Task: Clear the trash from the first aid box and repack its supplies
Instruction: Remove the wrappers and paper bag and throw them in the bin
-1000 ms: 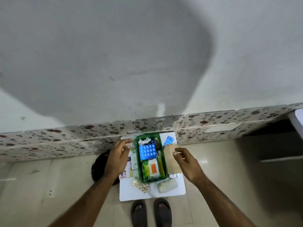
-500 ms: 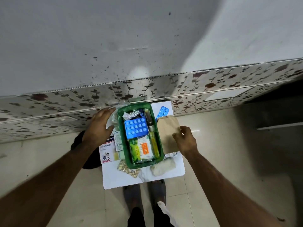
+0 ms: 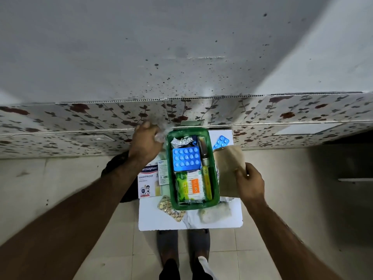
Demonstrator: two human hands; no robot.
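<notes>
A green first aid box (image 3: 215, 190) stands on a small white board (image 3: 161, 221). Inside lie a blue blister pack (image 3: 186, 159), crumpled foil (image 3: 180, 142), a cotton swab packet (image 3: 194, 185) and a yellow-handled tool (image 3: 206, 178). My left hand (image 3: 146, 144) sits at the box's far left corner, fingers closed on a clear plastic wrapper (image 3: 160, 136). My right hand (image 3: 250, 181) grips a brown paper envelope (image 3: 228, 166) just right of the box.
A plaster box (image 3: 148, 180) and a leaflet (image 3: 163, 171) lie left of the green box. A gold pill strip (image 3: 171, 209) and a gauze pad (image 3: 215, 214) lie in front, a second blue blister (image 3: 221, 142) behind the envelope. A black bag (image 3: 115, 164) sits on the floor left. My feet (image 3: 183, 247) stand below.
The view has tilted down and come closer. My left hand has closed on the plastic wrapper at the box's far left corner. My right hand has slid down to the envelope's lower edge.
</notes>
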